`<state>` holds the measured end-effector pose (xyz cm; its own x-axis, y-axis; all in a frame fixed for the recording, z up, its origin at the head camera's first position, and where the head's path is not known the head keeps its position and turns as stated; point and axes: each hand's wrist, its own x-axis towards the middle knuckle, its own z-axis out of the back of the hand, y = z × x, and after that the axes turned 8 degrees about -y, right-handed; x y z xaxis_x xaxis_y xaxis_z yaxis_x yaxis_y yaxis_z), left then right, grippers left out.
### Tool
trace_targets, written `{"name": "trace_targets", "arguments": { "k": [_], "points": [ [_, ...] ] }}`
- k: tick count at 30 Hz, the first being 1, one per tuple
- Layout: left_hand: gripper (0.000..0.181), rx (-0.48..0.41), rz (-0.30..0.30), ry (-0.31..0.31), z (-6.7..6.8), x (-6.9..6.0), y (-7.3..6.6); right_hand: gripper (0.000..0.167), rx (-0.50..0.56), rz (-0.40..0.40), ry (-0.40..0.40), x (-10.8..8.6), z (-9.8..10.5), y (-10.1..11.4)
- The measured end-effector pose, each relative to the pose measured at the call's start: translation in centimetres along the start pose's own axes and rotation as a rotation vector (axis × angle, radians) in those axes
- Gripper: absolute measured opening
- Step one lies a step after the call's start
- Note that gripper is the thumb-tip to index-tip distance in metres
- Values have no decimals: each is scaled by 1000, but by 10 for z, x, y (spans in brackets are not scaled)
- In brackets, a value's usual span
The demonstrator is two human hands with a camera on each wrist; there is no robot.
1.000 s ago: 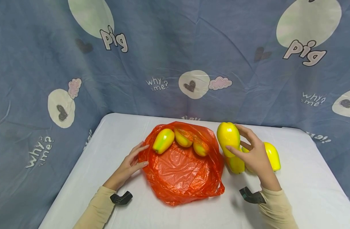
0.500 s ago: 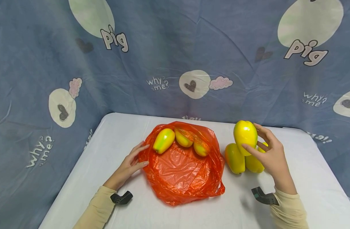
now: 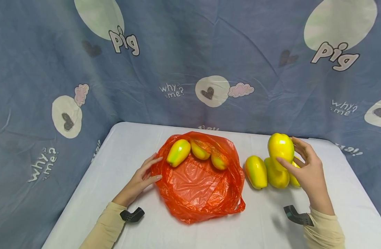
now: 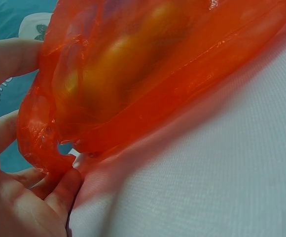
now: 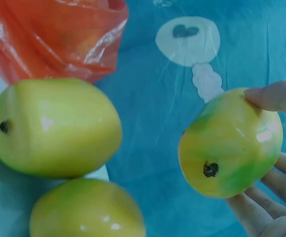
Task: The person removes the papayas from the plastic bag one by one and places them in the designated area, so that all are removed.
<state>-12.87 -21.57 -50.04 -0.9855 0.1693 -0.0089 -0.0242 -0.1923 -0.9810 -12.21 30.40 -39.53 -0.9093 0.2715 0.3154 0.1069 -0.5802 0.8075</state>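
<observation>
In the head view, my right hand [image 3: 308, 169] holds a yellow-green papaya-like fruit [image 3: 280, 150] above the right side of the table, thumb on one side and fingers on the other. The right wrist view shows a dark stem spot on this fruit [image 5: 232, 143]. Below and beside it lie three similar fruits [image 3: 256, 172], partly overlapped by the held one. My left hand [image 3: 138, 180] grips the left edge of a red plastic bag [image 3: 196, 186]; its mouth is spread wide. Inside the bag, three such fruits [image 3: 178, 153] lie along the back, two seen partly through film.
A white-covered table [image 3: 131, 138] carries everything. Behind it hangs a blue printed cloth [image 3: 146, 69]. The bag's right handle [image 3: 240, 205] lies near the loose fruits. A black device [image 3: 132, 215] is strapped to each wrist.
My right hand has moved right with its fruit, away from the bag and over the loose fruits, uncovering the leftmost one. My left hand and the bag have stayed put.
</observation>
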Motion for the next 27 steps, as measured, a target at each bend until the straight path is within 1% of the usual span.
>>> {"name": "trace_targets", "arguments": {
  "k": [7, 11, 19, 27],
  "points": [
    [62, -7, 15, 10, -1, 0, -2, 74, -19, -63, -33, 1, 10, -13],
    [62, 4, 20, 4, 0, -1, -2, 74, -35, -104, -54, 0, 15, -22],
    [63, 13, 11, -2, 0, 0, -2, 74, -34, -153, -112, -2, 27, -35],
    [63, 8, 11, -4, -1, -1, -3, 74, -63, -262, -137, -1, 41, -46]
  ]
}}
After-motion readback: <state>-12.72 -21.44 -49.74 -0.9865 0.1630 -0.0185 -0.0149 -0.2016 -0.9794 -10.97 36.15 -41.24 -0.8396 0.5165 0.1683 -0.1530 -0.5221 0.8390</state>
